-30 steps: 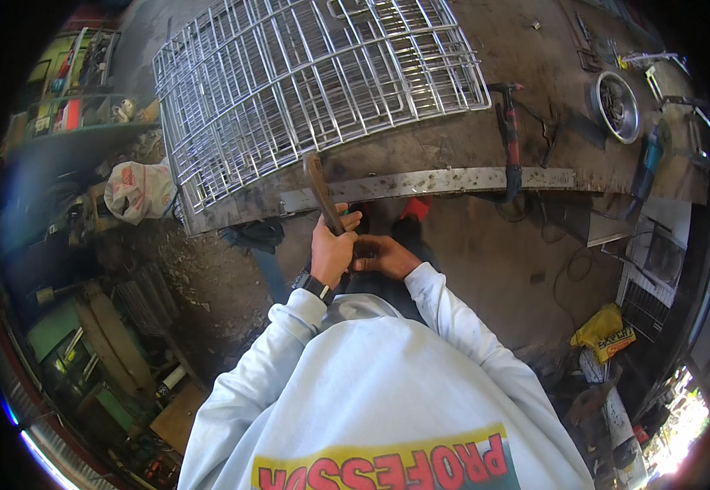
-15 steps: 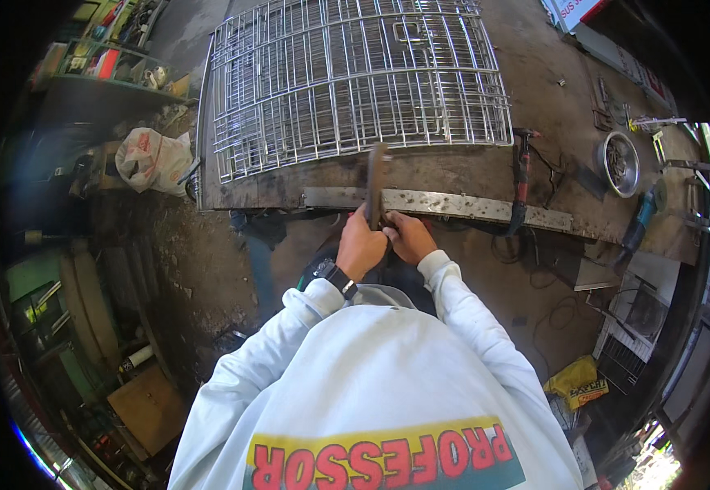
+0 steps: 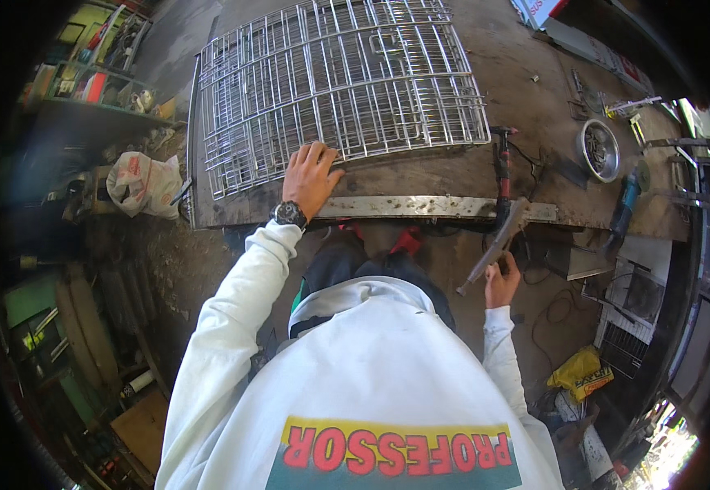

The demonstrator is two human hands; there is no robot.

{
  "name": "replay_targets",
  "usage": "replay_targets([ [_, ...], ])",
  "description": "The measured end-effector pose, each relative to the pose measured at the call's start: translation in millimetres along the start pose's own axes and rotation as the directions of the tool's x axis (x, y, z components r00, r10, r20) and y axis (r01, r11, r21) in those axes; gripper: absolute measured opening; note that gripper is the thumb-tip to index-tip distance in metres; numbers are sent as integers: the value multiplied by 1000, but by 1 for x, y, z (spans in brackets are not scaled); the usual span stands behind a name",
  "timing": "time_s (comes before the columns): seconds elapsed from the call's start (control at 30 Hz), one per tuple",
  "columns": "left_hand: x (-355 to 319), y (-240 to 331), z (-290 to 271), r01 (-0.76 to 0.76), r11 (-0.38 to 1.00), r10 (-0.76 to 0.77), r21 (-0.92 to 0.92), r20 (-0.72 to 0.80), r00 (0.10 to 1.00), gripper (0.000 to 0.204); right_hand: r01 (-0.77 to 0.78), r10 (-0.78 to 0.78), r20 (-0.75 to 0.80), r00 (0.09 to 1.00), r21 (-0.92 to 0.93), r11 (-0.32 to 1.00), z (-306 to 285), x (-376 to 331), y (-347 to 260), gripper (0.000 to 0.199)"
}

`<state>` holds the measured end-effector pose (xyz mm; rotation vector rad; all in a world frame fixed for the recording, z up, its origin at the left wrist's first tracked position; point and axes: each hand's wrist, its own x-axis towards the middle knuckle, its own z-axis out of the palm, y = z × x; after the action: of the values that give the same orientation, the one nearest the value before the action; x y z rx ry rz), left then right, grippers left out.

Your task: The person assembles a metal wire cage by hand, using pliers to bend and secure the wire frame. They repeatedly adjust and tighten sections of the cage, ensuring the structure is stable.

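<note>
My left hand [image 3: 311, 178] lies at the near edge of a stack of shiny wire grid panels [image 3: 347, 98], fingertips over the lowest wires and thumb apart. A dark watch [image 3: 289, 214] is on that wrist. Off to the right, in front of the workbench, my right hand [image 3: 502, 282] is closed around a long grey-brown tool [image 3: 494, 249], wider toward its far end. Its exact kind is unclear; it slants up toward the bench edge. The panels rest flat on the wooden workbench [image 3: 420, 175], which has a steel strip [image 3: 420, 207] with holes along its near edge.
A red-and-black power tool [image 3: 503, 167] lies at the bench's near edge. Farther right are a metal bowl [image 3: 598, 151] of small parts and a teal angle grinder [image 3: 627, 204]. A white bag [image 3: 146, 184] stands left; a yellow bag [image 3: 581, 371] lies on the floor right.
My hands have parted. The left has let go of the tool and moved up-left onto the panel edge; the right has carried the tool right and toward me.
</note>
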<state>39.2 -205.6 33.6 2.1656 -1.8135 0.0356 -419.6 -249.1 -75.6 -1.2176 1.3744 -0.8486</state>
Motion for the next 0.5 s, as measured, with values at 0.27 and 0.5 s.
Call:
replay_targets([
  [0.27, 28, -28, -6, -354, 935, 341, 11, 239, 909, 16, -12, -17, -194, 981, -144, 989, -52, -28, 21, 4],
  [0.5, 60, -32, -21, -332, 930, 366, -157, 337, 868, 18, -59, 62, -224, 973, 20, 998, -4, -58, 41, 3],
])
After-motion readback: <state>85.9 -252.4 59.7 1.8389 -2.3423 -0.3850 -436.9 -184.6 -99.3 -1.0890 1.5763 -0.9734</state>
